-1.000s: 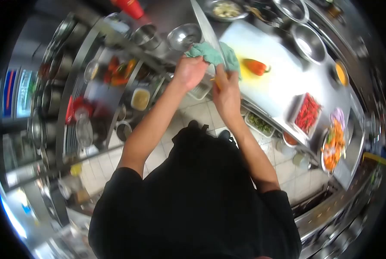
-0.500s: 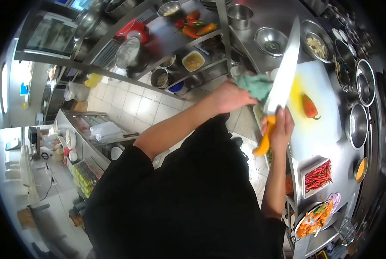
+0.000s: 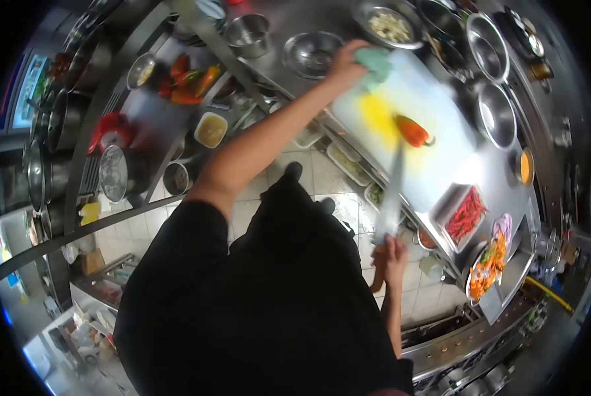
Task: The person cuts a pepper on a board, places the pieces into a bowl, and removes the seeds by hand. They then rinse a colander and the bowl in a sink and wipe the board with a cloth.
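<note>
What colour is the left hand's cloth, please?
The cloth is pale green, shown in the head view.

The steel counter [image 3: 500,189] carries a white cutting board [image 3: 434,135] close by my left fingers [image 3: 357,47], a steel bowl [image 3: 295,54] left of them, and a tray [image 3: 445,207] of red chillies [image 3: 465,216] rightward of my right fingers [image 3: 394,247].

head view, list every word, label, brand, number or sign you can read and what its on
No text can be read in this view.
Knife: blade blurred, no mark can be made out.
Cloth and board: no lettering visible.
Bright panel at upper left: too small and blurred to tell whether it bears text.
</note>
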`<move>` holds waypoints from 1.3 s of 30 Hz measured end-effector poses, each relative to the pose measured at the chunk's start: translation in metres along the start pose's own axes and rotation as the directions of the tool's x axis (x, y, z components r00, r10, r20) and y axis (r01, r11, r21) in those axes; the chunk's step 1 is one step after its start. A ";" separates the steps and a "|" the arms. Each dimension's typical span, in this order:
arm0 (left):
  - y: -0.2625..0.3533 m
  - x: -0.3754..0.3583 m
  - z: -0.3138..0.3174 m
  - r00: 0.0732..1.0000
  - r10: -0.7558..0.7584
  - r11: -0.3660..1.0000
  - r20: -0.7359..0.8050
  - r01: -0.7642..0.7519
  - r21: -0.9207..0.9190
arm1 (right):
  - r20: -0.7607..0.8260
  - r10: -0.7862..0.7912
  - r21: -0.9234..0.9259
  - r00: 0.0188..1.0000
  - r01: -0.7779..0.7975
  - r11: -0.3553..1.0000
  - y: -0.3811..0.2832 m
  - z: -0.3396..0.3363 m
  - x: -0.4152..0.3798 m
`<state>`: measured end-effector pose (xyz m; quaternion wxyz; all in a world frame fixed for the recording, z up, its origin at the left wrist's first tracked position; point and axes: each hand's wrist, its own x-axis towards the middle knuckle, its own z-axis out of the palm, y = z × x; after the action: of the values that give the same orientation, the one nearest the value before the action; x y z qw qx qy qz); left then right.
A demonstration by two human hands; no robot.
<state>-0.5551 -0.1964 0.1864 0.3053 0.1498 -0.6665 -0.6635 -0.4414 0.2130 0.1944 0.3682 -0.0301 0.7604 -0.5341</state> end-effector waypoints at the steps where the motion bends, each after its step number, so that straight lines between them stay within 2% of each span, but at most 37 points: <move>1: -0.014 0.024 0.004 0.990 0.137 0.936 0.019 -0.136 0.326 | -0.116 -0.451 -0.406 0.885 0.372 0.835 0.042 -0.016 0.010; 2: -0.029 0.038 0.006 0.999 -0.048 0.940 0.025 0.037 0.339 | -0.168 -0.249 -0.204 0.954 0.213 0.955 0.013 -0.004 -0.001; 3: -0.033 0.038 0.000 0.936 0.349 0.647 0.035 -0.268 0.713 | -0.212 -0.034 0.015 0.977 0.038 0.999 -0.021 0.010 -0.011; 4: -0.020 0.038 -0.005 0.961 0.271 0.680 0.053 -0.231 0.696 | -0.205 -0.049 0.013 0.978 0.053 0.999 -0.025 0.016 -0.013; 5: -0.012 0.026 -0.009 0.934 0.357 0.779 0.030 -0.315 0.542 | -0.224 -0.077 0.019 0.972 0.083 0.996 -0.029 0.018 -0.013; 7: 0.027 -0.029 -0.045 0.936 0.338 0.843 0.095 -0.346 0.412 | -0.213 -0.088 0.051 0.973 0.101 0.994 -0.034 0.036 -0.015; 8: 0.025 -0.055 -0.077 0.928 0.362 0.799 0.087 -0.357 0.484 | -0.209 -0.107 0.081 0.972 0.126 0.989 -0.035 0.045 -0.017; 10: 0.008 -0.106 -0.163 0.972 0.158 0.861 -0.176 -0.048 0.507 | -0.209 -0.072 0.128 0.975 0.100 0.987 -0.033 0.063 -0.011; 11: 0.016 -0.114 -0.207 0.939 0.173 0.748 -0.298 0.072 0.660 | -0.226 -0.040 0.166 0.973 0.079 0.983 -0.033 0.071 -0.011; 12: 0.011 -0.121 -0.252 0.881 0.230 0.712 -0.413 0.137 0.689 | -0.164 -0.066 0.234 0.984 0.103 0.967 -0.044 0.077 -0.008; 13: -0.006 -0.117 -0.306 0.910 0.222 0.511 -0.350 0.198 0.837 | -0.234 -0.043 0.225 0.971 0.097 0.969 -0.038 0.078 -0.003; 14: -0.015 -0.116 -0.336 0.941 0.097 0.398 -0.323 0.261 0.879 | -0.236 -0.009 0.251 0.972 0.069 0.966 -0.034 0.077 0.002; 15: -0.024 -0.109 -0.350 0.958 0.030 0.365 -0.285 0.254 0.896 | -0.223 -0.005 0.274 0.975 0.067 0.959 -0.041 0.073 0.007; 17: -0.008 -0.100 -0.320 0.950 0.052 0.442 -0.307 0.253 0.861 | -0.343 -0.066 0.162 0.937 0.128 0.978 -0.067 0.062 0.011; 18: 0.001 -0.105 -0.301 0.952 0.061 0.495 -0.301 0.233 0.837 | -0.397 -0.038 0.155 0.917 0.107 0.982 -0.085 0.057 0.017; 19: 0.000 -0.103 -0.288 0.958 0.152 0.558 -0.242 0.119 0.821 | -0.485 -0.090 0.086 0.870 0.150 0.985 -0.082 0.052 0.016; 20: 0.000 -0.106 -0.260 0.988 0.146 0.612 -0.041 -0.057 0.789 | -0.570 -0.122 0.017 0.813 0.160 0.987 -0.082 0.047 0.016; 21: 0.001 -0.118 -0.226 0.976 0.152 0.653 0.153 -0.216 0.726 | -0.635 -0.154 -0.048 0.757 0.160 0.986 -0.080 0.048 0.017; 22: 0.019 -0.115 -0.177 0.949 0.117 0.708 0.294 -0.287 0.645 | -0.647 -0.156 -0.042 0.746 0.169 0.985 -0.075 0.046 0.023; 23: 0.013 -0.113 -0.135 0.950 0.015 0.841 0.311 -0.181 0.510 | -0.663 -0.101 -0.105 0.742 0.042 0.994 -0.068 0.040 0.031; 24: 0.023 -0.100 -0.089 0.894 0.007 0.886 0.448 -0.214 0.412 | -0.676 -0.039 -0.162 0.736 -0.097 0.982 -0.062 0.034 0.035; 25: 0.014 -0.093 -0.038 0.859 0.085 0.895 0.505 -0.288 0.341 | -0.654 -0.030 -0.258 0.756 -0.186 0.948 -0.058 0.018 0.038; 26: 0.006 -0.086 -0.002 0.822 0.089 0.883 0.562 -0.326 0.338 | -0.607 0.025 -0.250 0.794 -0.221 0.943 -0.054 0.015 0.036; 27: 0.005 -0.075 0.034 0.761 0.168 0.834 0.627 -0.449 0.321 | -0.559 0.069 -0.245 0.826 -0.245 0.938 -0.052 0.009 0.035; 28: -0.001 -0.069 0.067 0.733 0.178 0.752 0.657 -0.532 0.389 | -0.554 0.061 -0.238 0.830 -0.228 0.944 -0.050 0.007 0.036; 29: -0.016 -0.061 0.091 0.730 0.177 0.741 0.660 -0.540 0.399 | -0.556 -0.029 -0.326 0.831 -0.185 0.927 -0.048 0.006 0.035; 31: -0.043 -0.054 0.128 0.680 0.061 0.716 0.731 -0.540 0.443 | -0.549 -0.206 -0.484 0.810 -0.108 0.868 -0.047 0.003 0.032; 32: -0.049 -0.058 0.136 0.671 0.060 0.705 0.739 -0.553 0.445 | -0.483 -0.227 -0.540 0.846 -0.083 0.837 -0.052 0.000 0.030; 33: -0.051 -0.060 0.144 0.706 0.034 0.711 0.708 -0.515 0.479 | -0.460 -0.182 -0.568 0.869 -0.130 0.813 -0.060 0.000 0.032; 34: -0.049 -0.059 0.155 0.737 0.012 0.717 0.676 -0.478 0.508 | -0.423 -0.200 -0.620 0.883 -0.122 0.775 -0.061 -0.003 0.037; 36: -0.045 -0.068 0.164 0.747 -0.024 0.677 0.665 -0.477 0.561 | -0.340 -0.200 -0.705 0.919 -0.109 0.701 -0.063 -0.008 0.041; 39: -0.040 -0.081 0.170 0.782 -0.043 0.618 0.621 -0.467 0.632 | -0.252 -0.212 -0.746 0.944 -0.050 0.664 -0.067 -0.023 0.047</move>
<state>-0.6040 -0.0151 0.1415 0.0754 -0.0313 -0.9536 -0.2899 -0.5123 0.1821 0.2292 0.1719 -0.1254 0.9582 -0.1913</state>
